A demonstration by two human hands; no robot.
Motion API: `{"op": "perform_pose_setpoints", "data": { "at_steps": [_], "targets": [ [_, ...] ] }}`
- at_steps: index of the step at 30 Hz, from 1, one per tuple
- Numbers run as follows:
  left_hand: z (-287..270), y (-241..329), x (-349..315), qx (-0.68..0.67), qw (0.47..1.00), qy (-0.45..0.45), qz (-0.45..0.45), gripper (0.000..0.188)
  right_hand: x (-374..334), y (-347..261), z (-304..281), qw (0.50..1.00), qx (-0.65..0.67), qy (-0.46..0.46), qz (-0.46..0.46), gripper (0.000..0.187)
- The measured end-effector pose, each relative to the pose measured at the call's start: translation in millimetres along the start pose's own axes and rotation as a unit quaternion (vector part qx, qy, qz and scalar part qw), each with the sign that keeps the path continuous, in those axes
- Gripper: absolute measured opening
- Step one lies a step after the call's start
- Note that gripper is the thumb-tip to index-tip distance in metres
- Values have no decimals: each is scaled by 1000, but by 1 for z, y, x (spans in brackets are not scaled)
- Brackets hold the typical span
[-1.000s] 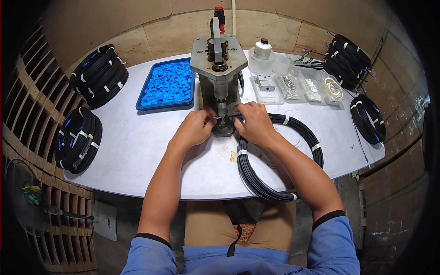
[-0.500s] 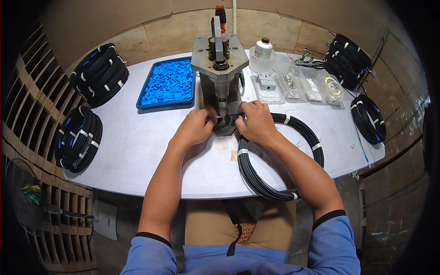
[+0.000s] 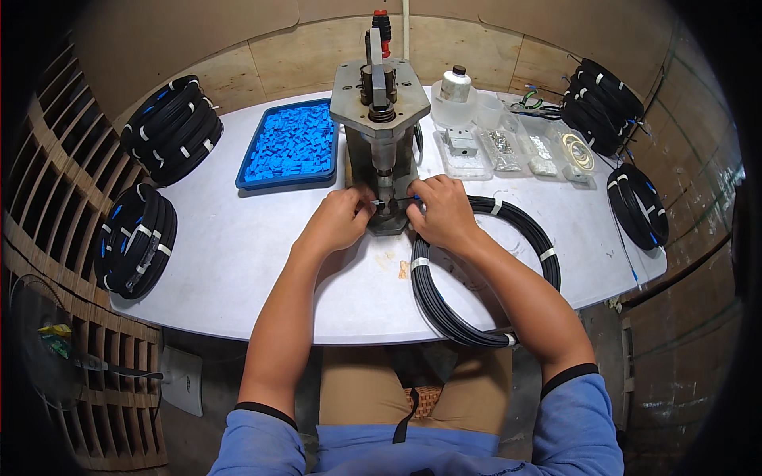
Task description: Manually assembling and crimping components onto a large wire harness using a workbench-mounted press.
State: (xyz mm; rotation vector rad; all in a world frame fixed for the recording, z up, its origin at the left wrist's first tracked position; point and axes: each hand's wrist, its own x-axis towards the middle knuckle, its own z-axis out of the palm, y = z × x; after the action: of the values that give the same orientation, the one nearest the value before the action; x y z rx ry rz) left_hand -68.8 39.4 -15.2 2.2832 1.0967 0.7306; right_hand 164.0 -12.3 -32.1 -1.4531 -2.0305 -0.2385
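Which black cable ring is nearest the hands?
The wide ring beside the right hand; the other rings sit farther out, toward both ends of the table.

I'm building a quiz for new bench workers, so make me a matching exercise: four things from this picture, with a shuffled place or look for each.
Things:
1. Left hand
2. Metal press
3. Tray
4. Bottle

Places or looks:
A. White, with a dark cap
B. Base lies between the hands, the right hand included
C. Filled with small blue pieces
D. Fingers bent, left of another thing's base

Pairs: 1-D, 2-B, 3-C, 4-A
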Motion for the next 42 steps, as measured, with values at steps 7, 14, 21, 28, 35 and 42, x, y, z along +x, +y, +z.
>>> {"op": "perform_pose_setpoints", "data": {
  "at_steps": [7, 14, 21, 28, 35, 42],
  "targets": [
    [1, -1, -1, -6, 1000, 2, 0, 19, 0, 1, 2, 1000, -4, -3, 3, 19],
    [0, 2, -1, 11, 1000, 3, 2, 19, 0, 4, 5, 999, 29, 16, -39, 18],
    [1, -1, 0, 9, 1000, 3, 6, 20, 0, 5, 6, 998, 30, 10, -46, 15],
    [0, 3, -1, 26, 1000, 6, -3, 24, 0, 7, 7, 998, 31, 14, -53, 15],
    [1, 0, -1, 25, 999, 18, 13, 21, 1, 6, 7, 998, 31, 10, -52, 14],
    [2, 0, -1, 24, 1000, 12, 0, 19, 1, 5, 8, 997, 47, 23, -49, 12]
  ]
}}
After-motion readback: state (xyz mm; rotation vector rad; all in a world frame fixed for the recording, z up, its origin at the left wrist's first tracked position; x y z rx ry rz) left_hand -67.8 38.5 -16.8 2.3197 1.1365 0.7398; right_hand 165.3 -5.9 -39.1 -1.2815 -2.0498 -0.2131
